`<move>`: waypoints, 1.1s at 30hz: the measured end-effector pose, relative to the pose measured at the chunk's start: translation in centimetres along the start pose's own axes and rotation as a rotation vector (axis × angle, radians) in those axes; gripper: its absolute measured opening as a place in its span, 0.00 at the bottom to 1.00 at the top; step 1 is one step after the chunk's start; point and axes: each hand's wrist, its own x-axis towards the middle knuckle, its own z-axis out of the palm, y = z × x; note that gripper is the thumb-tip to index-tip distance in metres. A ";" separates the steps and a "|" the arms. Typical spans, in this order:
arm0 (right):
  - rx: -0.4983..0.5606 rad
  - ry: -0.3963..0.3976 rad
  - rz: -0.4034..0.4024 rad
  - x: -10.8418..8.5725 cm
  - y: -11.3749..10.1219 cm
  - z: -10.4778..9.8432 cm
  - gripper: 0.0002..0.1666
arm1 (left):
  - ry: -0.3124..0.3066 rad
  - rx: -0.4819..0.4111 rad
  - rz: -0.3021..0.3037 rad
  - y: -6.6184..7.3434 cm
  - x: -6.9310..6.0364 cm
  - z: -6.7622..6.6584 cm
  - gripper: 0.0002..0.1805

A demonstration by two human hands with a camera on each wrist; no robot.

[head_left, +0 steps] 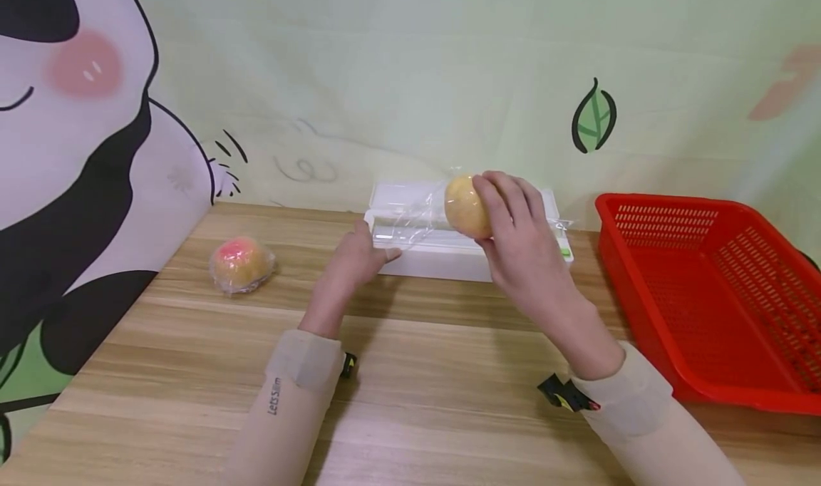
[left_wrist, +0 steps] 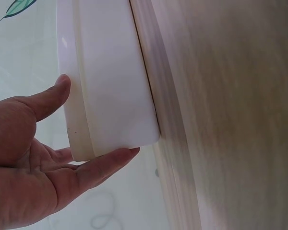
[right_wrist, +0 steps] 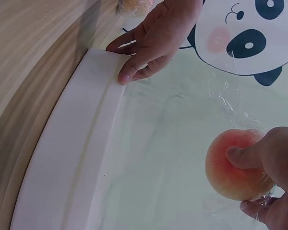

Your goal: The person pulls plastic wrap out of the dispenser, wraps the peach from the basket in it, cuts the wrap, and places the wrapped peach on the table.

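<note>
A white box (head_left: 436, 264) with its lid raised stands near the wall; clear film stretches over it. My left hand (head_left: 359, 256) grips its left end, thumb along the front edge in the left wrist view, where the hand (left_wrist: 48, 163) and box (left_wrist: 115, 81) show closely. Above the box my right hand (head_left: 522, 247) holds a yellowish peach (head_left: 467, 207), with clear film (head_left: 420, 219) trailing from it to the left. The right wrist view shows the peach (right_wrist: 237, 165) pinched between the thumb and fingers of the right hand (right_wrist: 278, 167), its red side towards the thumb.
A second peach (head_left: 241, 264), wrapped in clear film, sits on the wooden table (head_left: 410, 400) at the left. On the right stands a red perforated basket (head_left: 648, 301) with nothing in it. Behind the table hangs a green backdrop (head_left: 385, 80) with a panda picture.
</note>
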 end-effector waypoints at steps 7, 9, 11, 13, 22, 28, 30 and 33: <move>0.003 -0.002 0.005 0.0 -0.4 -0.6 0.44 | -0.015 -0.002 -0.007 -0.1 0.0 0.0 0.46; 0.006 0.001 0.002 0.0 -0.5 -0.7 0.44 | -0.014 -0.005 -0.004 -0.1 0.0 0.1 0.45; 0.012 0.007 -0.003 -0.1 -0.6 -0.9 0.44 | -0.010 -0.007 0.004 -0.2 0.0 0.1 0.44; 0.012 0.011 -0.008 -0.1 -0.7 -1.0 0.44 | -0.002 -0.009 0.011 -0.2 0.0 0.1 0.43; 0.001 0.040 -0.036 -0.1 -1.3 -1.8 0.45 | 0.011 -0.031 0.011 -0.1 -0.1 0.0 0.40; -0.004 0.057 -0.053 -0.1 -1.6 -2.2 0.46 | 0.010 -0.034 0.007 0.0 -0.2 0.0 0.41; -0.006 0.063 -0.059 -0.1 -1.7 -2.4 0.46 | 0.008 -0.028 0.006 0.0 -0.2 0.0 0.42; -0.007 0.077 -0.067 -0.1 -1.9 -2.6 0.46 | 0.006 -0.020 0.005 -0.1 -0.2 -0.1 0.43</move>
